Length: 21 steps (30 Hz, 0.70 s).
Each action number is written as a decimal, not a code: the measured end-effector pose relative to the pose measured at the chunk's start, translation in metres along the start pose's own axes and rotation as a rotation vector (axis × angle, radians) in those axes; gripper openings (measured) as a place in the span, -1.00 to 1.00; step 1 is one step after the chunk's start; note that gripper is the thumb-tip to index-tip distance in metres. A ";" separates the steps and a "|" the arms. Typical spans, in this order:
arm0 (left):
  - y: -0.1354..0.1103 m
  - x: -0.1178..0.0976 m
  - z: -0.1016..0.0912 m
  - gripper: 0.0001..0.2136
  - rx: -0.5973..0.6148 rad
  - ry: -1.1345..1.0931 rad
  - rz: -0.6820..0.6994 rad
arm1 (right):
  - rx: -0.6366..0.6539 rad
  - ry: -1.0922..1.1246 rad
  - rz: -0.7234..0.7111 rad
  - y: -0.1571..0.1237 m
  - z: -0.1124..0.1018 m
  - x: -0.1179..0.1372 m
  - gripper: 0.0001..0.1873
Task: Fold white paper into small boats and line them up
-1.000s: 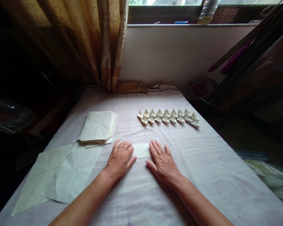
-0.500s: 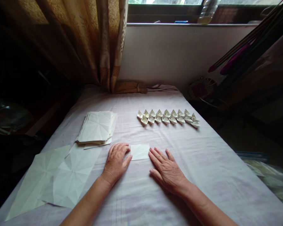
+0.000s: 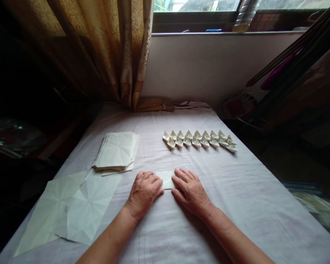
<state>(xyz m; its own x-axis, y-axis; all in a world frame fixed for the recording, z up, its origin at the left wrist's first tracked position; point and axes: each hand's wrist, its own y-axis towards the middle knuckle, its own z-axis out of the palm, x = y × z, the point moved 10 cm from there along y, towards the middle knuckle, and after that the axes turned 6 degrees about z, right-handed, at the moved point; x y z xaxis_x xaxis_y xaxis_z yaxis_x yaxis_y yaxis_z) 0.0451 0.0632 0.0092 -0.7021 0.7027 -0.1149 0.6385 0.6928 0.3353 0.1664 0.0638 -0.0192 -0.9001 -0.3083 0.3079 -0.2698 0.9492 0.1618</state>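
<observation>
A small folded white paper [image 3: 167, 178] lies on the pale cloth-covered table [image 3: 236, 205] near the front centre. My left hand [image 3: 144, 192] rests on its left end with the fingers curled down onto it. My right hand [image 3: 189, 190] lies flat over its right end, fingers stretched out and pressing. Only a narrow strip of the paper shows between the two hands. Behind them, two rows of several small folded paper boats [image 3: 199, 139] are lined up.
A stack of creased square sheets [image 3: 117, 151] sits at the left middle. Two large creased sheets [image 3: 71, 209] lie unfolded at the front left. A curtain [image 3: 121, 51] hangs at the back left; the table's right edge drops to dark clutter.
Both hands have closed in over the folded paper from its two ends, so less of it shows. The view has shifted slightly.
</observation>
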 end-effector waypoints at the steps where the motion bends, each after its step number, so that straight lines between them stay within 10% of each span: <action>1: 0.005 -0.004 0.001 -0.91 0.030 0.037 0.058 | -0.013 -0.004 -0.005 0.000 -0.001 0.001 -0.65; 21: -0.023 0.005 -0.026 -0.80 -0.254 -0.065 0.167 | -0.224 0.219 -0.286 -0.001 -0.022 0.036 -0.72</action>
<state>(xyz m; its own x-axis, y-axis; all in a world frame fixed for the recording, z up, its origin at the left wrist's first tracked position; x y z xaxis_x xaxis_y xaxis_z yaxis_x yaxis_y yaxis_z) 0.0188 0.0472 0.0251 -0.5672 0.8181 -0.0949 0.6388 0.5097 0.5763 0.1419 0.0509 0.0121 -0.6991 -0.5862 0.4095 -0.3951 0.7940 0.4620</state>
